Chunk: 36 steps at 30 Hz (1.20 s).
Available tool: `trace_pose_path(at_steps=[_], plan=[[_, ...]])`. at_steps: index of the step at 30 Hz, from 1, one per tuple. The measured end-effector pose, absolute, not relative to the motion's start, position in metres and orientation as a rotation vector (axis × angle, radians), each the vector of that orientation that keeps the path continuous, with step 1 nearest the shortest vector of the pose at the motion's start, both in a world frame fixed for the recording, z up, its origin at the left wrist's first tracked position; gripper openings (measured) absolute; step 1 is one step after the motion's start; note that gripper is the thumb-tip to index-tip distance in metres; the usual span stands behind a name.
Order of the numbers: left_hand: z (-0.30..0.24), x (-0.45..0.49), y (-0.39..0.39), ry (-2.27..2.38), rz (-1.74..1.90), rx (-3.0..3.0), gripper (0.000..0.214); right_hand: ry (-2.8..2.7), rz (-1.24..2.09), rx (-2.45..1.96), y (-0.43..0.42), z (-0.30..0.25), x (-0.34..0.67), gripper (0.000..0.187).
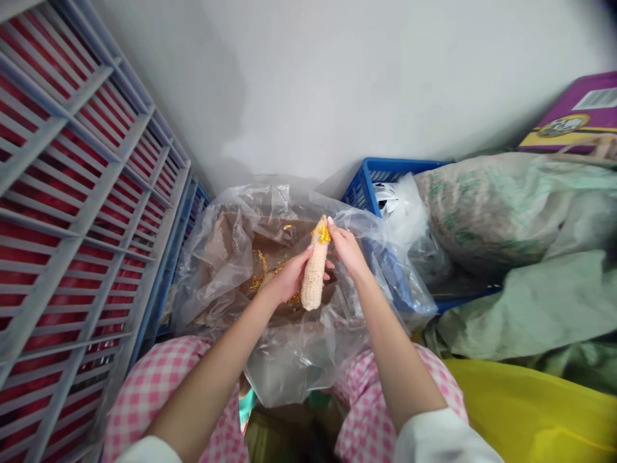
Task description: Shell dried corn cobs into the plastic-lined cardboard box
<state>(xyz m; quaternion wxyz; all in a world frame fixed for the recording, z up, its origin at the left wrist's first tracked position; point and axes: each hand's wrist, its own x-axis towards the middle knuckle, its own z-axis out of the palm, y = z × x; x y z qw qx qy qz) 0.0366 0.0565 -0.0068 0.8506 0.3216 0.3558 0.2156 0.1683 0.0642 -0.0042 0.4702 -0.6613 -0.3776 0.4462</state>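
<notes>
My left hand (289, 276) wraps around the lower middle of a pale, mostly bare corn cob (314, 273). A small patch of yellow kernels (321, 233) stays at the cob's upper tip. My right hand (346, 247) is at that tip, its fingertips pressed against the kernels. Beneath the hands, loose yellow kernels (260, 270) lie scattered on brown cardboard (274, 235) inside a clear plastic bag (212, 270).
A grey slatted crate (72, 212) with red contents stands along the left. A blue plastic basket (385, 183) and bulging woven sacks (501, 212) are on the right. A yellow tub (530, 411) sits at lower right. A white wall (337, 83) rises behind. My knees, in pink gingham, are below.
</notes>
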Motion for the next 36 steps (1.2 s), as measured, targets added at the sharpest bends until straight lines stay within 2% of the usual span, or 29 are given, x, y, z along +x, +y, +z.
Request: trace_pose_path(at_steps=[3, 8, 12, 22, 27, 31, 36], plan=[[-0.007, 0.038, 0.058, 0.800, 0.394, 0.753, 0.051, -0.886, 1.129, -1.552, 0.065, -0.004, 0.169, 0.046], [-0.014, 0.048, 0.049, 1.031, 0.705, 1.260, 0.046, -1.048, 0.786, -1.686, 0.064, -0.005, 0.156, 0.045], [-0.020, 0.047, 0.044, 1.246, 0.766, 1.506, 0.045, -1.129, 0.727, -1.719, 0.063, -0.001, 0.144, 0.046], [-0.024, 0.048, 0.042, 1.353, 0.693, 1.224, 0.062, -1.081, 0.720, -1.751, 0.060, -0.012, 0.142, 0.045], [-0.023, 0.051, 0.048, 1.211, 0.645, 1.092, 0.067, -1.039, 0.715, -1.839, 0.059, -0.009, 0.148, 0.047], [-0.022, 0.049, 0.047, 1.239, 0.832, 1.468, 0.051, -1.043, 0.659, -1.922, 0.060, -0.006, 0.150, 0.049], [-0.023, 0.049, 0.040, 1.202, 0.726, 1.507, 0.040, -1.068, 0.673, -1.991, 0.062, -0.008, 0.150, 0.051]])
